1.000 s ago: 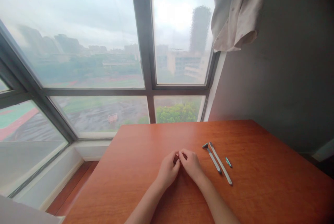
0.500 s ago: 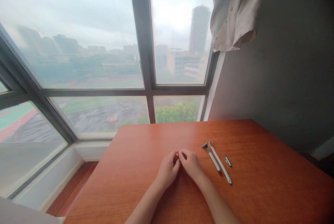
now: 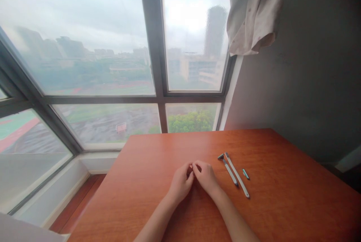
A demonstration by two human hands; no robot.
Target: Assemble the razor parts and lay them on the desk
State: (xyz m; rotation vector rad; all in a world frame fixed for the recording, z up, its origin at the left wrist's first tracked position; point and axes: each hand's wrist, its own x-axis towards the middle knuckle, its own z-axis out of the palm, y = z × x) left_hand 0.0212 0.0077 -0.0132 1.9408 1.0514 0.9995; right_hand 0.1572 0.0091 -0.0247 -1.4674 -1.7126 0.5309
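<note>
My left hand (image 3: 181, 182) and my right hand (image 3: 206, 177) rest together on the reddish-brown wooden table (image 3: 276, 212), fingertips meeting in a pinch at the middle. Both have curled fingers; anything held between them is too small to make out. Just right of my right hand lie a razor with a dark head (image 3: 228, 169) and a long white handle (image 3: 237, 175), side by side. A small teal blade cartridge (image 3: 246, 174) lies a little farther right.
A large window with dark frames (image 3: 158, 99) stands behind the table's far edge. A grey wall (image 3: 310, 76) runs along the right side. A pale cloth (image 3: 251, 12) hangs at the upper right. The floor drops away at the left of the table.
</note>
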